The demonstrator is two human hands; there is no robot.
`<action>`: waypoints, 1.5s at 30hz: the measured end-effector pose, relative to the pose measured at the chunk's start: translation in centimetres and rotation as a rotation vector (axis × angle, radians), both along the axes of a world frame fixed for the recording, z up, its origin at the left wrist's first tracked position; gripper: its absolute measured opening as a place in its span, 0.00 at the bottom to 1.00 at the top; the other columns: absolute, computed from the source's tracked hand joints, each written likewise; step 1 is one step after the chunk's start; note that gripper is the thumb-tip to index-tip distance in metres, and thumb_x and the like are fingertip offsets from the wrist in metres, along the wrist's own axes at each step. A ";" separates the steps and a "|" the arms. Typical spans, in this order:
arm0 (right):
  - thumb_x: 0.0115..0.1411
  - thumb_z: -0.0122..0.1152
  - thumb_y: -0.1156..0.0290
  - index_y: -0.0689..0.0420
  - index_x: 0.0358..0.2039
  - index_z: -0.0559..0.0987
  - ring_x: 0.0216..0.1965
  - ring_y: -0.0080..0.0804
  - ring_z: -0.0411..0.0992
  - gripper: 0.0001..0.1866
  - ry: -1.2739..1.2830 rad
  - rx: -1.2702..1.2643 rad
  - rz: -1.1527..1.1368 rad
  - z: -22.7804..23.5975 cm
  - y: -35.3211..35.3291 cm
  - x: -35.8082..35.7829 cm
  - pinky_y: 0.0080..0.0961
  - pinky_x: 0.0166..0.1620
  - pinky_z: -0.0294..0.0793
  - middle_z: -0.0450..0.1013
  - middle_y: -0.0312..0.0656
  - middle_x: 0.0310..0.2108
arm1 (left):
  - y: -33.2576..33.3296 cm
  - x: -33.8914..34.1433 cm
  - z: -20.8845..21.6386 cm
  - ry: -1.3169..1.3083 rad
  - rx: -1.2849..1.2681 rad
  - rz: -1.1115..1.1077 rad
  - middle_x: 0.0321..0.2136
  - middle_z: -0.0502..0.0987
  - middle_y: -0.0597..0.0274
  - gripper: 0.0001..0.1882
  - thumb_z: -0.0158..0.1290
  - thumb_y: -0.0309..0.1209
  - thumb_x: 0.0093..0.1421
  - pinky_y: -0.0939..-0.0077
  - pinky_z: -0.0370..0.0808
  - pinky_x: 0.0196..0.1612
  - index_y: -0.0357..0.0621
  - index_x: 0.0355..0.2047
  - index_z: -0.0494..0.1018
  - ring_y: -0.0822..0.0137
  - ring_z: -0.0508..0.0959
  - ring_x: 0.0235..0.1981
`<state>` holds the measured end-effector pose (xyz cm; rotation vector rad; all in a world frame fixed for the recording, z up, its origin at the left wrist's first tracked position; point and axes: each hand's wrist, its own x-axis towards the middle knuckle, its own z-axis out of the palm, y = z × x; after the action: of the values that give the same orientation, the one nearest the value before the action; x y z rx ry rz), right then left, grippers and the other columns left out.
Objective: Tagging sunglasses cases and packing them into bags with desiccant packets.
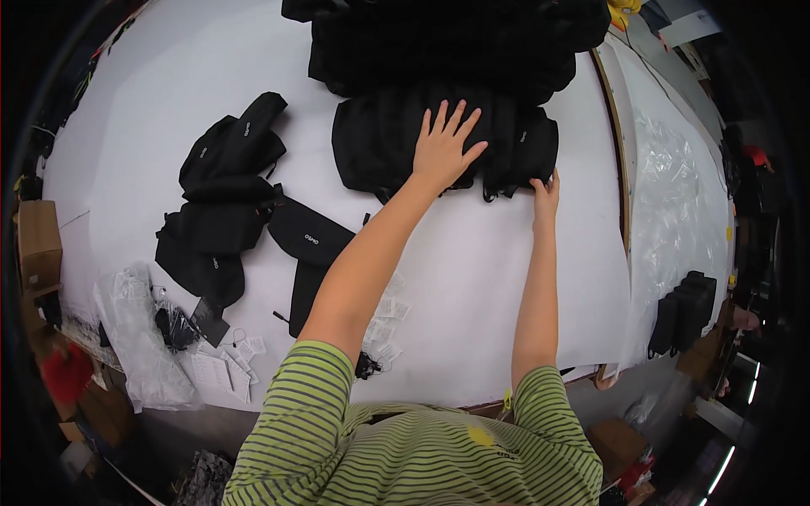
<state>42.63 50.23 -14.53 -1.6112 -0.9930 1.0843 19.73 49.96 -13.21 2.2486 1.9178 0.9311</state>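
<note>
My left hand [447,150] lies spread and flat on a row of black fabric bags [371,143] at the far middle of the white table. At the right end of that row, my right hand [546,198] touches the near edge of the last black pouch [533,148]; its fingertips are partly hidden by the fabric, so its grip is not plain. Behind the row rises a larger heap of black bags [456,46]. To the left lie several loose black pouches [224,164], some overlapping, and one with its flap spread out [308,232].
Near the front left are a crumpled clear plastic bundle [139,337], white papers [221,371] and small black cords [175,327]. Small clear packets [388,316] lie beside my left forearm. Right of the table, clear plastic sheeting [666,194] and black cases [683,312] rest.
</note>
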 end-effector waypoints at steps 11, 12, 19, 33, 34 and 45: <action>0.52 0.57 0.72 0.52 0.46 0.74 0.36 0.25 0.69 0.18 -0.296 -0.004 0.202 0.3 -15.2 -1.4 0.21 0.38 0.69 0.71 0.40 0.36 | -24.7 -7.6 3.6 -0.568 -0.209 0.287 0.58 0.57 0.49 0.23 0.50 0.37 0.59 0.62 0.53 0.60 0.45 0.53 0.65 0.50 0.59 0.57; 0.52 0.57 0.72 0.52 0.46 0.74 0.36 0.25 0.69 0.18 -0.294 -0.048 0.222 1.9 -18.9 -2.7 0.21 0.38 0.69 0.71 0.40 0.36 | -28.3 -8.9 4.2 -0.545 -0.257 0.331 0.56 0.58 0.47 0.20 0.50 0.35 0.58 0.61 0.56 0.58 0.42 0.50 0.66 0.49 0.59 0.56; 0.49 0.62 0.70 0.54 0.30 0.74 0.25 0.28 0.68 0.08 -0.433 -0.165 0.807 3.2 -34.4 -9.2 0.25 0.28 0.67 0.68 0.36 0.23 | -48.4 -13.3 2.6 -0.528 -0.384 0.691 0.44 0.67 0.54 0.14 0.51 0.29 0.56 0.66 0.62 0.52 0.43 0.44 0.69 0.55 0.66 0.48; 0.52 0.59 0.71 0.55 0.27 0.72 0.31 0.37 0.70 0.05 -0.704 0.110 0.739 1.3 -39.6 -11.4 0.31 0.30 0.70 0.67 0.38 0.28 | -58.3 -22.6 -0.6 -0.365 -0.210 1.192 0.42 0.64 0.47 0.24 0.57 0.35 0.52 0.65 0.65 0.46 0.36 0.45 0.64 0.53 0.66 0.43; 0.52 0.59 0.71 0.56 0.27 0.72 0.31 0.37 0.70 0.05 -0.680 0.149 0.740 1.6 -39.8 -11.7 0.32 0.31 0.70 0.67 0.39 0.28 | -58.2 -23.9 -1.4 -0.370 -0.213 1.185 0.42 0.64 0.47 0.24 0.57 0.35 0.52 0.65 0.65 0.46 0.36 0.45 0.64 0.53 0.66 0.43; 0.52 0.58 0.72 0.57 0.28 0.73 0.26 0.34 0.69 0.04 -0.720 0.023 0.580 2.6 -42.6 -7.9 0.30 0.30 0.68 0.67 0.39 0.28 | -56.0 -28.7 -1.8 -0.025 -0.475 0.956 0.45 0.61 0.46 0.44 0.61 0.56 0.43 0.53 0.60 0.51 0.37 0.50 0.61 0.45 0.63 0.48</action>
<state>34.69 7.68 -11.90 -1.7784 -2.0314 0.8356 -8.96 -6.00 -14.98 1.0149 2.8297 0.4159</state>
